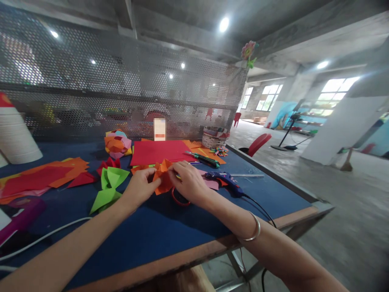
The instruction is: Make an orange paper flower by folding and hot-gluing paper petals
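Note:
Both hands meet over a folded orange paper piece [163, 178] just above the blue table top [170, 227]. My left hand [140, 187] pinches its left side with thumb and fingers closed. My right hand [188, 181] grips its right side, fingers curled; a silver bangle [254, 231] sits on that forearm. Under the right hand lie red-handled scissors [179, 199]. A blue glue gun [225, 180] rests just right of the right hand, its black cord running off the table edge.
Green folded paper [109, 184], red and orange sheets [39, 178], a large red sheet [159, 152], a multicoloured paper ball [118, 144], a green-handled knife [204, 159], a ruler [247, 175] and a basket [215, 138] lie around. A perforated metal screen [121, 89] backs the table. Its right edge drops to open floor.

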`<state>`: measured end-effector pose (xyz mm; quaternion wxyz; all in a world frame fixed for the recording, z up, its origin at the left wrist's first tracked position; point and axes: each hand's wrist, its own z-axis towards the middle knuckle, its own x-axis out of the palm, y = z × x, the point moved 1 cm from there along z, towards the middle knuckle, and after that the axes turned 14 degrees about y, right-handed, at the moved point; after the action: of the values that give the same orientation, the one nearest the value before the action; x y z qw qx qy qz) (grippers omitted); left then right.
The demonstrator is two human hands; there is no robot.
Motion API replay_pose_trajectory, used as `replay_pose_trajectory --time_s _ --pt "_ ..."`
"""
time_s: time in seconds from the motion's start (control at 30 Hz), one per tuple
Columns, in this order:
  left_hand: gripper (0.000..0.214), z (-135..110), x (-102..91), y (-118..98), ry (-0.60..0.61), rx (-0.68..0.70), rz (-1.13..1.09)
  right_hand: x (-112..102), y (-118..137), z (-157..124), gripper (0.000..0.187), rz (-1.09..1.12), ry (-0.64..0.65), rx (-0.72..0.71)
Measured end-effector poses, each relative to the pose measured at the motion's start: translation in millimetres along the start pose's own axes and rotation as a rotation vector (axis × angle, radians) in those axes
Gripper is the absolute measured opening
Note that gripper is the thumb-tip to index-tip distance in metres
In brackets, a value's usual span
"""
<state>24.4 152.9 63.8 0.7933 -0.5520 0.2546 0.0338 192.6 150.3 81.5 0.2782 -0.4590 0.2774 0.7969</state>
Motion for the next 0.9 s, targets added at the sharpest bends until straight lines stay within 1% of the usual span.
replay_pose_trajectory --time_s 0.1,0.17,0.23,0.3,0.37,0.4,0.47,0.53,0.6,0.63,0.67,0.77,0.83,0.9 --pt "0.023 0.9 0.1 2.1 0.019 0.01 -0.016 2.5 -2.5 1.9 0.012 0.219 0.027 0.125" --pt "0.024 1.2 -0.1 3.3 0.033 0.005 -0.045 1.2 -5.6 3.9 0.015 0.311 0.06 0.162" --pt "0.026 0.9 -0.6 3.7 0.044 -0.012 -0.079 -7.6 -10.9 4.0 0.019 0.354 0.087 0.159" --pt "0.028 -0.3 -1.1 2.9 0.048 -0.042 -0.116 -25.4 -20.2 -1.7 0.024 0.352 0.119 0.159" --pt "0.029 -1.8 -1.3 0.9 0.041 -0.072 -0.145 -48.6 -34.8 -15.5 0.026 0.248 0.188 0.237" --pt "0.029 -2.4 -1.2 -0.5 0.033 -0.083 -0.159 -60.3 -44.0 -25.3 0.026 0.154 0.225 0.308" --pt "0.029 -3.2 -1.0 -3.9 0.008 -0.089 -0.183 -79.7 -64.5 -48.2 0.032 -0.089 0.274 0.491" --pt "0.029 -3.3 -0.8 -7.1 -0.011 -0.081 -0.202 -89.5 -84.1 -70.5 0.039 -0.237 0.346 0.658" --pt "0.025 -2.8 -0.9 -9.0 -0.016 -0.074 -0.21 -89.4 -99.1 -86.7 0.045 -0.246 0.431 0.762" --pt "0.023 -2.5 -1.2 -9.2 -0.015 -0.071 -0.209 -86.7 -104.2 -91.6 0.048 -0.213 0.472 0.776" --pt "0.021 -2.2 -1.5 -8.8 -0.009 -0.067 -0.203 -83.4 -108.0 -94.4 0.051 -0.184 0.506 0.782" --pt "0.019 -1.5 -2.9 -5.9 0.003 -0.059 -0.173 -76.0 -114.3 -94.1 0.055 -0.143 0.512 0.783" --pt "0.021 -1.5 -3.8 -4.2 0.007 -0.062 -0.16 -75.2 -117.4 -91.7 0.053 -0.077 0.528 0.772" --pt "0.022 -1.9 -4.1 -4.1 0.004 -0.071 -0.169 -76.2 -120.5 -90.7 0.05 0.043 0.578 0.748"
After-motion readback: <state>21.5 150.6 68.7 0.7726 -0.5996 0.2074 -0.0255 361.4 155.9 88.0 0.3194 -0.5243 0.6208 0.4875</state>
